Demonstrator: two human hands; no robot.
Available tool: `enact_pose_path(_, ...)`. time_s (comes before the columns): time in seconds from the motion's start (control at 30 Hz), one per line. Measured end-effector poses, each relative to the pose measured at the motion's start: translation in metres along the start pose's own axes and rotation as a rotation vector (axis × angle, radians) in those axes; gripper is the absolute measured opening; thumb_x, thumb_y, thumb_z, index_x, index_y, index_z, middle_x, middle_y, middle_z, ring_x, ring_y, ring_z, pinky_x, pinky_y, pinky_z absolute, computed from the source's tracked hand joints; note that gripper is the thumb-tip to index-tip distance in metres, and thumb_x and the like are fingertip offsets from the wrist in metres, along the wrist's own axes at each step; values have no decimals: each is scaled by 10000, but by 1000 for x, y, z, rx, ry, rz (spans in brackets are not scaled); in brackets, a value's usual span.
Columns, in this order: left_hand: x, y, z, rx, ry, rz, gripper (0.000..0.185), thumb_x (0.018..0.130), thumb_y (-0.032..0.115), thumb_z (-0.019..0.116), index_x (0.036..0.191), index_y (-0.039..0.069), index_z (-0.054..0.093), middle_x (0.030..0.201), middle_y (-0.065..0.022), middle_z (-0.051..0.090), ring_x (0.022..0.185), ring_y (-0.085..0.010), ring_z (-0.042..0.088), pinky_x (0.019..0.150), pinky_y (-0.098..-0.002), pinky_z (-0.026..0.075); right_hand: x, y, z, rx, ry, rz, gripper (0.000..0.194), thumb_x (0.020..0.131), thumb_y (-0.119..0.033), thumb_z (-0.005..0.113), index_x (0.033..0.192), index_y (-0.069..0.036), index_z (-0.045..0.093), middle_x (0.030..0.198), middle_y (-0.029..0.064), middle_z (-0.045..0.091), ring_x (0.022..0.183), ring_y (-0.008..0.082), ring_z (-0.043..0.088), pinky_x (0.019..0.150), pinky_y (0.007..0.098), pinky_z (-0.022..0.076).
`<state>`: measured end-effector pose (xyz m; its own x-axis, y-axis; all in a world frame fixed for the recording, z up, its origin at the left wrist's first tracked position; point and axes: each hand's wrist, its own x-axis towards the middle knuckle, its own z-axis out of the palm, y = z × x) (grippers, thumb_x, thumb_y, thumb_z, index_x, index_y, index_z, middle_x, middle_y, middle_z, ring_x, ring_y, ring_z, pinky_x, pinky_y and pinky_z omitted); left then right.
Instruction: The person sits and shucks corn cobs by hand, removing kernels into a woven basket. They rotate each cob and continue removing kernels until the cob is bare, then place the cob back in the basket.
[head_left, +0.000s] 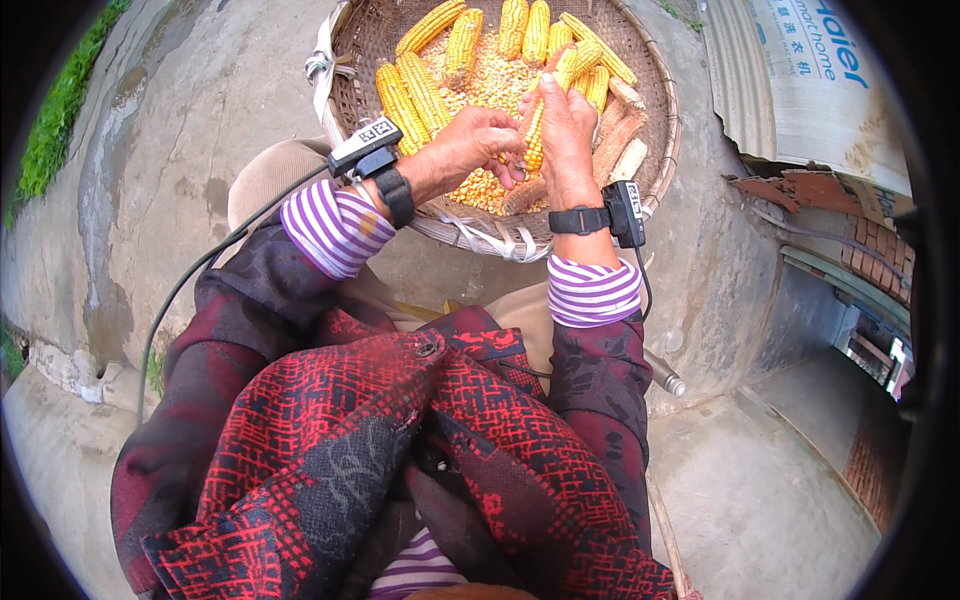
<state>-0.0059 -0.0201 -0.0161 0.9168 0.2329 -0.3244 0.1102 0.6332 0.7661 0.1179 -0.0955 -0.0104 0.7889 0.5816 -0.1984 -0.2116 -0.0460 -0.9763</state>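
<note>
A round woven bamboo basket (664, 97) stands before me, with loose corn kernels (495, 75) over its bottom. My right hand (566, 120) grips an ear of corn (535, 142) that is partly stripped of its kernels. Close by on the left, my left hand (476, 146) has bent fingers near the lower part of that ear; whether they hold anything is hard to tell. Several whole yellow ears (403, 101) lie along the left and far sides of the basket. Bare cobs (621, 139) are piled at its right, partly behind my right hand.
Concrete ground (217, 82) surrounds the basket. At the right lean a corrugated sheet (742, 75) and a flattened Haier carton (832, 97). A metal tube end (666, 375) and a thin stick (664, 517) are beside my right side. A black cable (180, 289) runs from my left wrist.
</note>
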Motion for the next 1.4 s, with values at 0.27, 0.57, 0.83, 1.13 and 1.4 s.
enact_pose_path(0.27,0,0,2,9,8,6,181,887,138,591,919,-41,586,749,-107,605,646,-239,682,504,-290,559,0,0,-1,12,-18,-37,268,933,-284,610,910,-19,576,766,91,638,636,147,616,578,271,510)
enact_pose_path(0.57,0,-2,-3,74,-35,25,213,905,177,587,997,-15,571,772,-102,621,688,-234,680,579,-309,553,-1,-1,3,57,20,-26,289,942,-280,602,884,-1,558,721,73,606,592,144,575,529,280,480)
enact_pose_path(0.83,1,0,0,166,-35,25,240,917,215,581,981,-16,584,769,-89,618,685,-193,664,569,-290,541,-1,-1,1,17,6,-69,393,992,-369,490,883,2,557,739,103,624,617,163,597,567,299,494)
enact_pose_path(1.13,0,-1,-2,120,-68,94,271,925,259,586,981,-6,592,742,-76,619,666,-159,639,561,-274,525,-2,0,2,40,-3,-61,422,990,-384,492,901,23,562,751,112,631,627,169,605,577,299,502)
enact_pose_path(1.4,0,-1,-2,204,-43,73,282,938,262,570,997,-13,585,742,-75,631,650,-155,640,568,-276,530,-2,-2,2,43,-4,-31,402,982,-380,512,918,15,557,760,113,635,630,166,611,558,283,504)
